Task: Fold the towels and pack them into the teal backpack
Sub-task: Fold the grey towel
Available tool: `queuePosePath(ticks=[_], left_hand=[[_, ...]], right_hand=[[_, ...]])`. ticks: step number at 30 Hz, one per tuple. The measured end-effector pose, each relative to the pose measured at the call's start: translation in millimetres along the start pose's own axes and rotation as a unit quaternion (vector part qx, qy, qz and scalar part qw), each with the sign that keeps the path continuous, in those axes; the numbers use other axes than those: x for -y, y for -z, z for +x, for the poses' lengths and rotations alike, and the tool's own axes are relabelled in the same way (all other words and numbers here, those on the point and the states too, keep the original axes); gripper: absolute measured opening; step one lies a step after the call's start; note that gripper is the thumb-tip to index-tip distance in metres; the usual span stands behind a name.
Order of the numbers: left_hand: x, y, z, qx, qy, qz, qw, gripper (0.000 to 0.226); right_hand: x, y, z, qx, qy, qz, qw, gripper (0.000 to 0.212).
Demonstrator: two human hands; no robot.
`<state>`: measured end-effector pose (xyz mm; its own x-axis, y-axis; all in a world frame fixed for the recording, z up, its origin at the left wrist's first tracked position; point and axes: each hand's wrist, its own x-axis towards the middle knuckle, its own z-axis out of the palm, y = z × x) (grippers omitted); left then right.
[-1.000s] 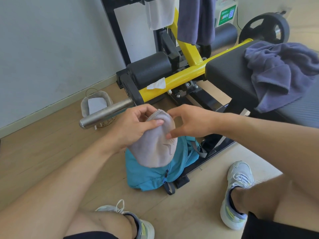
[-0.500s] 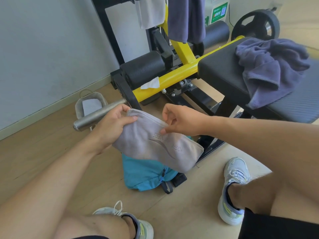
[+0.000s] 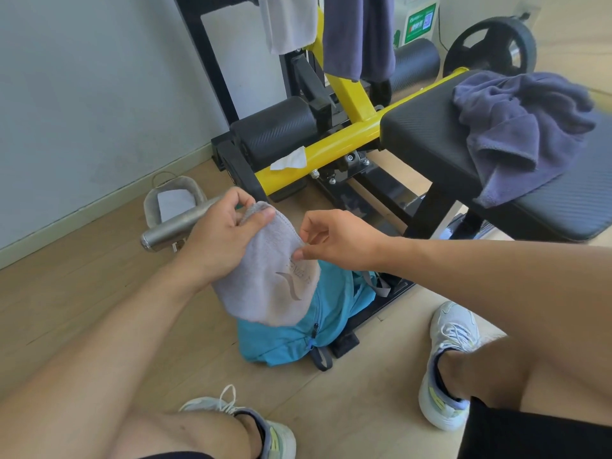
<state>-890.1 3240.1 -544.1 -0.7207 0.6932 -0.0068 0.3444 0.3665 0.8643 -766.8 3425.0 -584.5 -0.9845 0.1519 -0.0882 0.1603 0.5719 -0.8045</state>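
A yellow-and-black weight bench (image 3: 351, 134) fills the upper half of the view, from 12 to 3 o'clock, its black padded seat (image 3: 427, 140) running out toward 3 o'clock. On that seat lies a crumpled purple-grey towel (image 3: 526, 127), one corner hanging over the near edge. At 1 o'clock a black weight plate (image 3: 490, 44) stands behind the bench. Two more towels hang from the frame at 12 o'clock — a dark purple towel (image 3: 357, 34) and, just beside it to the left, a pale grey hanging towel (image 3: 288, 24).

The teal backpack (image 3: 291, 339) sits on the wooden floor (image 3: 82, 293) just below centre, against the base of the bench, partly covered by the light grey towel (image 3: 268, 279) held above it. That towel is folded into a rounded pad with a swoosh logo facing up.

The left hand (image 3: 215, 240) grips the towel's upper left end, thumb on top and fingers curled beneath. The right hand (image 3: 334, 243) pinches the towel's right edge between thumb and forefinger, its other fingers loosely curled.

At 9 o'clock a steel bar end (image 3: 165, 230) juts out behind the left hand, with a small grey basket (image 3: 152, 207) on the floor beyond it. A white tissue (image 3: 289, 159) rests on the yellow beam. White sneakers — the left sneaker (image 3: 275, 432) at 6 o'clock and the right sneaker (image 3: 447, 366) at 4 o'clock.
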Motion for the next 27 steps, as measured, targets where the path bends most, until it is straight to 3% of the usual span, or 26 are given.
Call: queuePosePath(ticks=[8,14,21,27], left_hand=[[3.5,11.8,4.3,-0.087,-0.039,0.214,0.972,0.031],[1.1,10.5,1.8,-0.064,-0.067,0.184,0.979,0.032],[-4.5,8.4,-0.5,-0.096,-0.068,0.156,0.981,0.031],[-9.1,4.5,-3.4,-0.087,-0.077,0.146,0.982,0.03]], right_hand=[[5.1,-3.0,-1.2,0.04,-0.01,0.05,0.998,0.026],[4.3,-5.0,-1.3,0.019,-0.031,0.097,0.995,0.022],[6.8,3.4,-1.2,-0.029,-0.039,0.118,0.992,0.025],[4.2,-1.1,0.7,-0.013,-0.028,0.132,0.991,0.025]])
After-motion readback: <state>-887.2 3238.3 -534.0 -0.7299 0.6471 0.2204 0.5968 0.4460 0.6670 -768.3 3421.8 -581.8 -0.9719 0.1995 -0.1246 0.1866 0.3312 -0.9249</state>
